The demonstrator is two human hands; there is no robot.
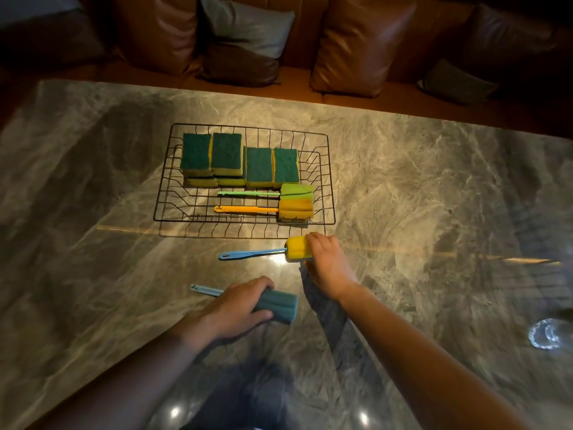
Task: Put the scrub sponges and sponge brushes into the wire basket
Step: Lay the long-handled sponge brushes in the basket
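A wire basket (325,181) sits on the marble bench (434,197) toward its far edge. Inside it, scrub sponges (226,155) lie green side up along the far side, with a green-handled brush (248,193) and an orange-handled brush (248,209) in front of them. On the bench just before the basket, the right hand (328,262) closes on the yellow head of a blue-handled brush (251,253). Nearer the front edge, the left hand (235,308) wraps around the teal head of another brush (279,305), which is resting on the bench.

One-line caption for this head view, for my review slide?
Left hand grips a teal sponge brush, right hand a yellow one; wire basket holds scrub sponges.
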